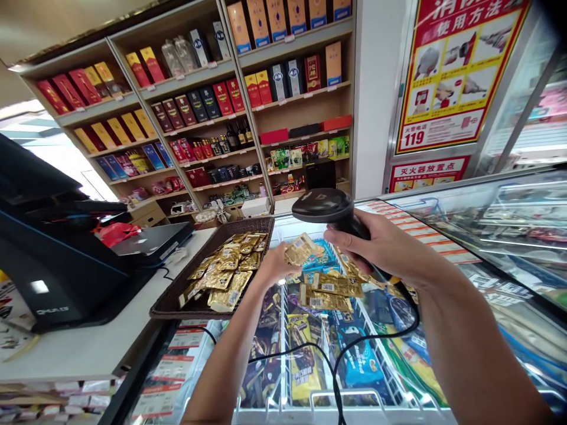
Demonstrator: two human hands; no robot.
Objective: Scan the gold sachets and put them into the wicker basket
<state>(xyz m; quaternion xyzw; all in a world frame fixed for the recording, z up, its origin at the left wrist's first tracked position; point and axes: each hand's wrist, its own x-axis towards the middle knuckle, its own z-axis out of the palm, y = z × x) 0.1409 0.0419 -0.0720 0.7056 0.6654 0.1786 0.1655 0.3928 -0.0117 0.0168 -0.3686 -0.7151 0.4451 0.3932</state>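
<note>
My right hand [376, 242] is wrapped round the handle of a black barcode scanner [325, 203], its head turned toward the left. In my left hand [274, 265] is a gold foil packet [301, 249], with a printed barcode facing up below the scanner's head. Several more gold packets [330, 289] lie on the glass freezer lid just under my hands. To the left, a dark brown woven basket [170, 301] holds a heap of similar gold packets [228, 260]. The scanner's black cable [376, 336] loops down across the freezer.
A black checkout terminal [48, 265] and a flat black device [155, 239] stand on the white counter [84, 348] at left. Below the glass, wire baskets [287, 354] hold wrapped ice creams [358, 354]. Shelves [212, 127] with boxed goods line the back wall.
</note>
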